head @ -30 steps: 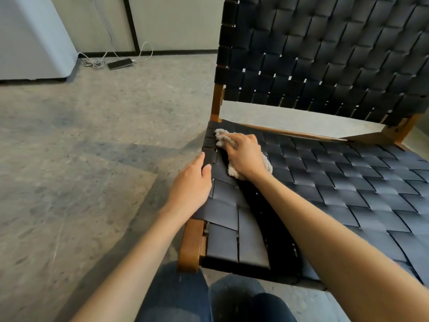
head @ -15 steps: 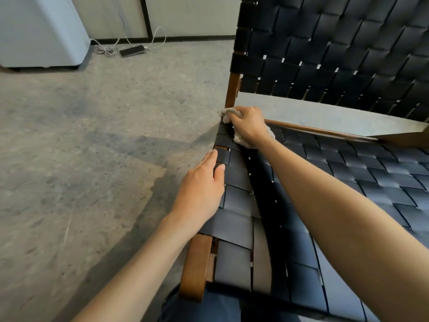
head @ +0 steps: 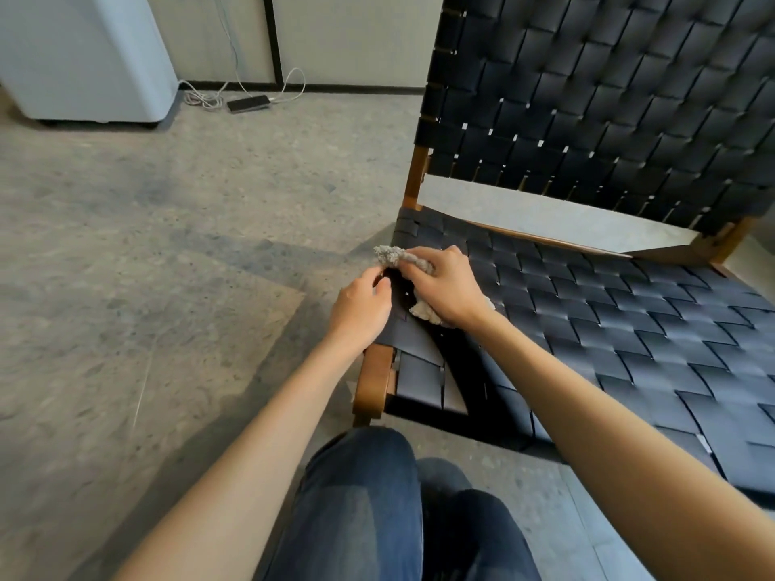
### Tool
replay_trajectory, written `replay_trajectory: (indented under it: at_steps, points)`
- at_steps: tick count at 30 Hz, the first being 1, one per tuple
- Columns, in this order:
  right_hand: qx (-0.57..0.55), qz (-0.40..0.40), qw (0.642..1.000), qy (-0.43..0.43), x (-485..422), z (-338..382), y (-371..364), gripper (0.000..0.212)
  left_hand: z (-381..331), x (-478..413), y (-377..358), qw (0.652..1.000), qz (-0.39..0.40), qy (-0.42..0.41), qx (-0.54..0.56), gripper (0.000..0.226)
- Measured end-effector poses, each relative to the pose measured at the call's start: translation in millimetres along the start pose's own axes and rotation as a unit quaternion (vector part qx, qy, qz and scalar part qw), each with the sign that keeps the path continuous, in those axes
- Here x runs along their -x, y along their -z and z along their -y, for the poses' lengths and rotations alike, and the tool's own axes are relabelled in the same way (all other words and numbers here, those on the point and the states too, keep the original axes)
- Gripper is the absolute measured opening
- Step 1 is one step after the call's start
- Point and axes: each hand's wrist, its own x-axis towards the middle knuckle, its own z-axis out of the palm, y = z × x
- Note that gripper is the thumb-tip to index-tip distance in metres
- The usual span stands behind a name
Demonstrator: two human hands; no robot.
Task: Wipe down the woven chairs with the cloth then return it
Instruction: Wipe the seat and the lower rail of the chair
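Observation:
A woven chair with black straps and a brown wooden frame [head: 371,381] stands in front of me; its seat [head: 608,329] fills the right side and its backrest [head: 608,98] rises behind. My right hand [head: 446,289] grips a bunched grey-beige cloth [head: 391,256] and presses it on the seat near the left edge. One end of the cloth sticks out past my fingers, and more shows under my wrist. My left hand [head: 360,309] lies on the seat's left edge beside it, fingers curled over the outer strap and close to the cloth.
A speckled grey floor [head: 146,266] spreads to the left. A white cabinet [head: 88,56] stands at the back left, with a phone [head: 248,104] and white cables on the floor by the wall. My knees in blue jeans [head: 365,505] are below the chair's front rail.
My right hand has drawn the cloth back toward me along the seat's left edge from the rear corner. My left hand's fingers have curled at the edge. The view has pulled back.

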Motion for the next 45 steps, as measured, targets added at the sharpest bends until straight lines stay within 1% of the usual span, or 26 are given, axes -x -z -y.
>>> replay_trajectory:
  at_steps: [3,6,9,11,13,14,16,18,19,21,24,26,29,31,32,34,37,39,42,45]
  points:
    - [-0.007,0.015,1.000,0.004,30,20,5,0.023,11,22,9,0.998,0.001,0.005,0.068,0.038]
    - [-0.001,0.036,0.999,0.023,64,38,7,0.023,22,43,17,0.994,0.018,-0.002,0.107,0.031]
    - [0.043,0.017,0.999,0.029,97,55,4,0.025,30,58,24,0.990,0.027,-0.006,0.141,0.023]
    - [0.062,0.001,0.997,0.042,114,65,0,0.025,33,67,28,0.985,0.035,-0.009,0.169,0.025]
    - [0.108,-0.019,0.992,0.069,130,71,-5,0.026,35,78,31,0.981,0.043,-0.012,0.190,0.027]
    - [0.133,-0.029,0.987,0.083,136,73,-8,0.029,36,83,33,0.980,0.045,-0.018,0.193,0.028]
    - [0.174,-0.031,0.979,0.104,145,74,-9,0.042,37,92,35,0.981,0.039,-0.035,0.189,0.028]
    - [0.198,-0.010,0.973,0.116,148,72,-7,0.056,36,98,38,0.982,0.025,-0.050,0.182,0.029]
    - [0.202,0.001,0.972,0.121,149,71,-5,0.060,34,100,39,0.982,0.018,-0.053,0.182,0.030]
    - [0.200,0.024,0.969,0.144,153,65,0,0.058,30,103,41,0.981,0.010,-0.056,0.185,0.030]
    - [0.217,0.045,0.951,0.218,164,49,6,0.052,26,107,43,0.980,0.008,-0.046,0.191,0.032]
    - [0.231,0.034,0.938,0.256,170,41,7,0.053,27,108,44,0.980,0.015,-0.037,0.195,0.034]
    - [0.227,-0.003,0.928,0.296,167,43,3,0.057,33,111,47,0.978,0.019,-0.024,0.206,0.037]
    - [0.242,0.000,0.917,0.316,155,52,-3,0.058,40,113,51,0.977,0.005,-0.002,0.215,0.038]
    - [0.262,0.011,0.911,0.319,148,57,-7,0.053,44,113,54,0.975,-0.004,0.011,0.222,0.037]
    - [0.312,0.020,0.894,0.321,139,62,-14,0.036,51,116,61,0.970,-0.022,0.033,0.242,0.035]
    - [0.304,-0.025,0.885,0.351,135,58,-25,0.022,55,120,72,0.971,-0.038,0.050,0.232,0.034]
    - [0.308,-0.083,0.877,0.359,134,57,-33,0.017,54,124,77,0.975,-0.038,0.049,0.214,0.035]
    - [0.311,-0.185,0.873,0.327,133,63,-47,0.011,45,129,80,0.978,-0.036,0.040,0.202,0.035]
    - [0.269,-0.236,0.893,0.272,135,72,-56,0.013,37,136,81,0.978,-0.041,0.030,0.202,0.035]
